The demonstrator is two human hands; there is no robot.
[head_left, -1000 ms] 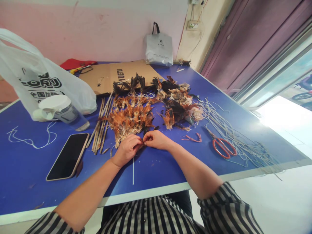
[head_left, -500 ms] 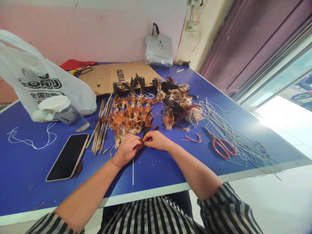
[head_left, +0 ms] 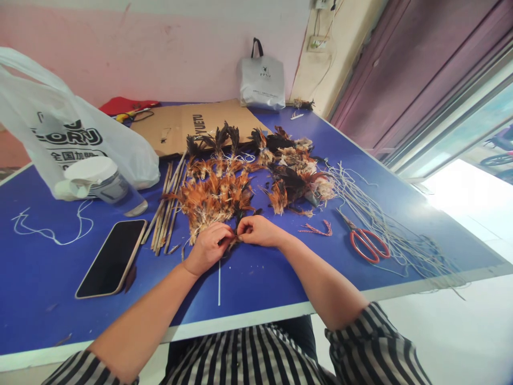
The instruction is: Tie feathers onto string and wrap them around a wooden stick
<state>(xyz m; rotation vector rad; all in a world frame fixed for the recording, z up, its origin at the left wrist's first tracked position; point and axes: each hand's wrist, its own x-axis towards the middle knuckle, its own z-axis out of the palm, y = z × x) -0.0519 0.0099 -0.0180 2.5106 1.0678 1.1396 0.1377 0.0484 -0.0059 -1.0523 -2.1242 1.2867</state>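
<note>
Head view: the left hand (head_left: 208,247) and right hand (head_left: 258,231) meet fingertip to fingertip low on the blue table (head_left: 280,272). Both are pinched closed on a small dark feather tuft (head_left: 233,244), which sits in the gap between them, just above the tabletop; how much of it lies inside the fingers I cannot tell. A thin white thread (head_left: 218,282) runs from under the hands toward 6 o'clock.

At 12 o'clock from the hands, touching the left knuckles, spreads the orange-and-black feather pile (head_left: 216,195). A bundle of sticks (head_left: 166,208) lies at 10 o'clock, and a phone (head_left: 112,256) (screen dark, face up) rests at 9 o'clock. Red-handled scissors (head_left: 366,241) lie at 3 o'clock, on the edge of a tangle of pale cords (head_left: 385,224). Farther off at 10 o'clock, a white plastic bag (head_left: 72,133) slumps beside a lidded jar (head_left: 96,179). A cardboard sheet (head_left: 180,125) and a grey bag (head_left: 261,80) sit at 12 o'clock by the wall.
</note>
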